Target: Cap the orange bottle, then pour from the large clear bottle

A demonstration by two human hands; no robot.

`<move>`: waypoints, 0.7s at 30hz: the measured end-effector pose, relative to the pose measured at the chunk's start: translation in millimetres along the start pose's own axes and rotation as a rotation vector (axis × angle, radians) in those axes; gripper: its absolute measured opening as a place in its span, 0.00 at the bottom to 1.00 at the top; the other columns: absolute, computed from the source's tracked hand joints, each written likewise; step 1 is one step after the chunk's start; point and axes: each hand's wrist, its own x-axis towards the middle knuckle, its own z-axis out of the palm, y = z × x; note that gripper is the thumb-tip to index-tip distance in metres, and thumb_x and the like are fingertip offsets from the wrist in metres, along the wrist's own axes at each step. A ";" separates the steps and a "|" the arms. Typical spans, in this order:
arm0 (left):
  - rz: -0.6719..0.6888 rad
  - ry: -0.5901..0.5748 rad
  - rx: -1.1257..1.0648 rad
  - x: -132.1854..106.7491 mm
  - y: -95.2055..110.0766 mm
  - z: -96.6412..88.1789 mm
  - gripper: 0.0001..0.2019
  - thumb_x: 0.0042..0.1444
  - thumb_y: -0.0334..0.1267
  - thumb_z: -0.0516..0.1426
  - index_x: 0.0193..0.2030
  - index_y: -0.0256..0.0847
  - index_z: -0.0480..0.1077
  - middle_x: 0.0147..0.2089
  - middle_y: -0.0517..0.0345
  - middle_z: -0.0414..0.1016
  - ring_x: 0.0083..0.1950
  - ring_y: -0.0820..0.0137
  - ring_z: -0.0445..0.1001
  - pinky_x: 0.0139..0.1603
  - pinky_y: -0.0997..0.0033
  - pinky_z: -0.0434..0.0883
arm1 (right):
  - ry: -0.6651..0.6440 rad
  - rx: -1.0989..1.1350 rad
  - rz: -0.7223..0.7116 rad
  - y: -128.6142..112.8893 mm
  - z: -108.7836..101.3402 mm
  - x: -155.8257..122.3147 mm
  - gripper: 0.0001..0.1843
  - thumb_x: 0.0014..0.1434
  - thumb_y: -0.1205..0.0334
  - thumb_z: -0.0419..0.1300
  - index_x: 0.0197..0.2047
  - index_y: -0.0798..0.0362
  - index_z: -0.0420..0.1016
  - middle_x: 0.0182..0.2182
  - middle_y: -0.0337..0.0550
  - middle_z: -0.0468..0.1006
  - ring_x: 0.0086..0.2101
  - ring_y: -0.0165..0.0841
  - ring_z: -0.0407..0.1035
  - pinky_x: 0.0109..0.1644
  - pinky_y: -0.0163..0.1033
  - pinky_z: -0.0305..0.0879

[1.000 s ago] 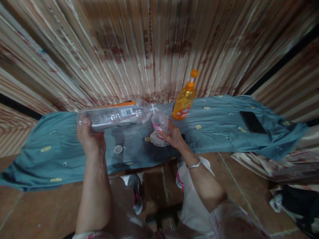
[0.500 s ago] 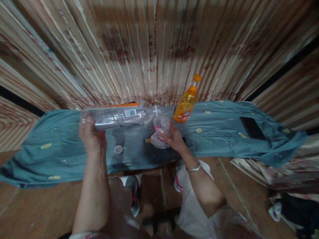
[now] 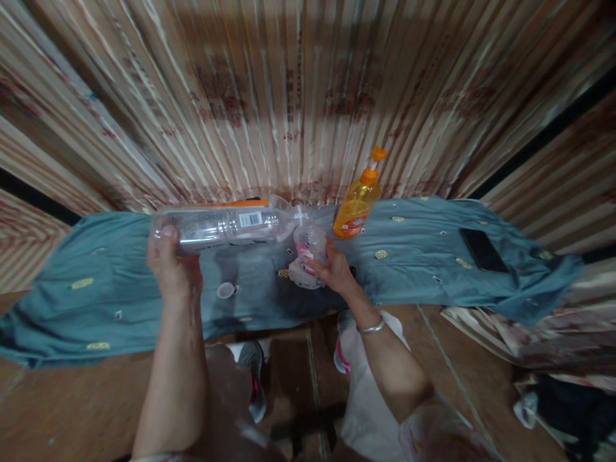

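Note:
My left hand (image 3: pixel 174 263) is closed round the base end of a large clear plastic bottle (image 3: pixel 216 228), which lies tipped on its side in the air. The bottle's mouth points right, at the top of a small clear bottle (image 3: pixel 310 247) with a pink label. My right hand (image 3: pixel 335 268) grips that small bottle from the right and keeps it roughly upright over the cloth. Whether liquid passes between the two bottles I cannot tell. A small round white lid (image 3: pixel 226 290) lies on the cloth between my forearms.
A pump bottle (image 3: pixel 356 205) of orange liquid stands behind my right hand. Farther right lies a black phone (image 3: pixel 482 250). A green patterned cloth (image 3: pixel 414 276) covers the narrow table, and a striped curtain (image 3: pixel 298 96) hangs right behind it.
The view has shifted slightly. Both hands keep their grips, and the large bottle stays tipped with its mouth at the small bottle.

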 end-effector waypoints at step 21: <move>0.043 -0.067 0.110 2.8 -1.6 -1.8 0.22 0.41 0.54 0.65 0.41 0.43 0.76 0.42 0.59 0.72 0.48 0.65 0.72 0.55 0.60 0.72 | 0.019 0.019 -0.043 3.2 2.3 0.7 0.33 0.58 0.47 0.66 0.63 0.52 0.66 0.49 0.50 0.83 0.46 0.43 0.79 0.50 0.48 0.76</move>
